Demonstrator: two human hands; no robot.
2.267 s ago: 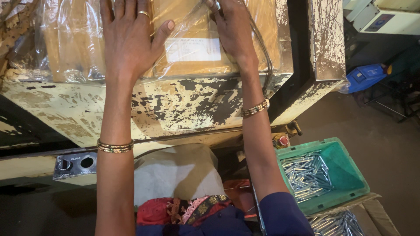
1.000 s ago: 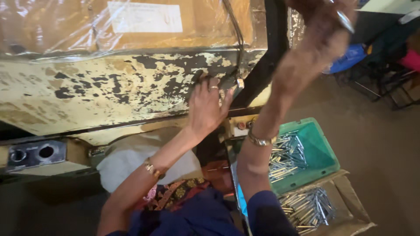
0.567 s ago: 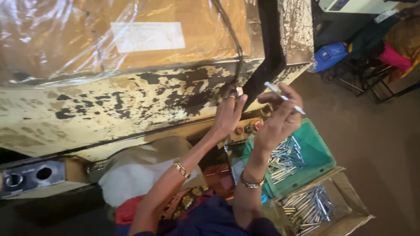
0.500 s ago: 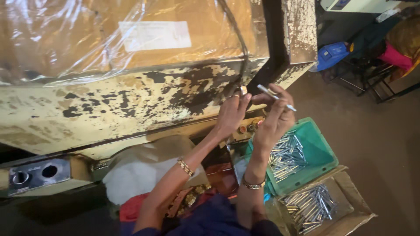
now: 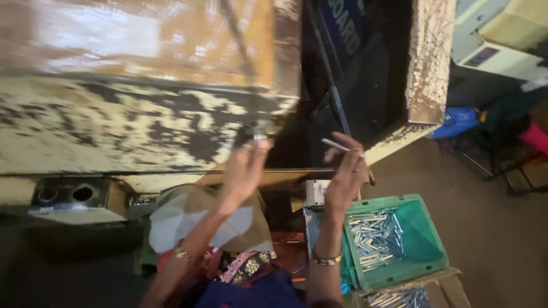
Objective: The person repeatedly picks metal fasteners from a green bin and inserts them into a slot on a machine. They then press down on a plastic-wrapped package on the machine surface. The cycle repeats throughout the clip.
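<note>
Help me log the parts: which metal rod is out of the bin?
The single rod pinched in the right hand, raised above the green bin; the other rods lie heaped inside it.

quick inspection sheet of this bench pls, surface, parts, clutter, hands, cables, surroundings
surface: worn cream machine body with paint flaked off in dark patches; plastic-wrapped brown box on top
job's things: thin metal pin in the right hand; green bin of similar metal pins; more pins in a cardboard box below it
clutter: crumpled cloth or paper near the lap
grippers: left hand raised at the machine's edge, blurred, nothing seen in it; right hand pinching the pin
cables: dark cable across the box
surroundings: blue object on brown floor, pale equipment upper right
</note>
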